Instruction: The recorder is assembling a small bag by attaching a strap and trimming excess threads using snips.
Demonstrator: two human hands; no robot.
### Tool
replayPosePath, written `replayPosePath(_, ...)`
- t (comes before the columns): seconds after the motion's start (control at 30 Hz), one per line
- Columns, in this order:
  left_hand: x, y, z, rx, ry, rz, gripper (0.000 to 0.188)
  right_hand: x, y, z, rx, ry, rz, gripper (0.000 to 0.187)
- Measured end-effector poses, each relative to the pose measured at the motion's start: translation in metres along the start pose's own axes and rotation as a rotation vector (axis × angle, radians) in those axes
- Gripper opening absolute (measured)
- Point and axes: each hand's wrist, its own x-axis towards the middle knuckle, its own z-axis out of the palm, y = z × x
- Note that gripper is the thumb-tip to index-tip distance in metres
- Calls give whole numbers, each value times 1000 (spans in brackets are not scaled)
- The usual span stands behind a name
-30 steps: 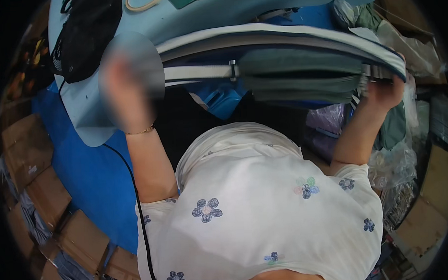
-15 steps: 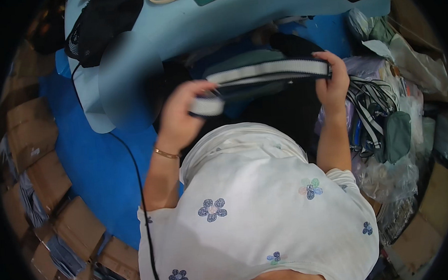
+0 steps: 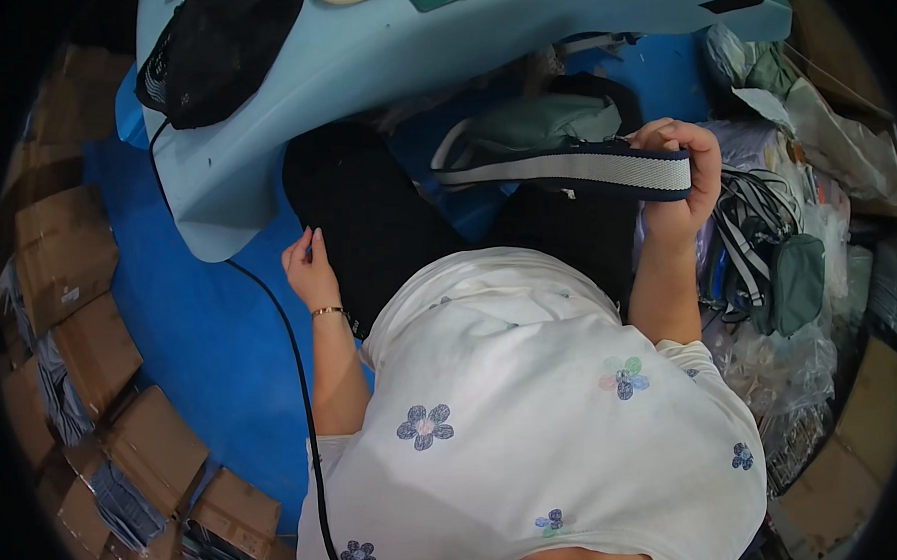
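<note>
White webbing strap with navy edges (image 3: 604, 171), head view: stretching leftward from right hand (image 3: 704, 169), right end crossing that hand; fingers curling close around it, partly hidden behind webbing. Soft grey-green fabric pouch (image 3: 542, 121) sitting just beyond strap, left of grip. Left hand (image 3: 311, 276) hovering or resting (cannot tell) beside black-trousered leg (image 3: 365, 204), fingers loosely parting, holding nothing visible.

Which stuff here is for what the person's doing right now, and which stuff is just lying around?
For the job:
white-and-navy strap, held in the right hand
grey-green bag beside it
probably the similar pouch at the right

Seemingly just lying about:
black cloth item on the table
pale ring
cardboard boxes
</note>
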Motion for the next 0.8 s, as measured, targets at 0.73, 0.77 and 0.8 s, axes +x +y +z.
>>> replayPosePath(0.73,70,72,75,520,-94,621,14,-7,-26,-5,83,31,-3,10)
replayPosePath(0.77,72,72,83,384,-258,641,17,-8,-27,-6,77,40,-2,9)
replayPosePath(0.8,59,86,92,207,-433,715,22,-9,-29,-8,74,45,-4,9)
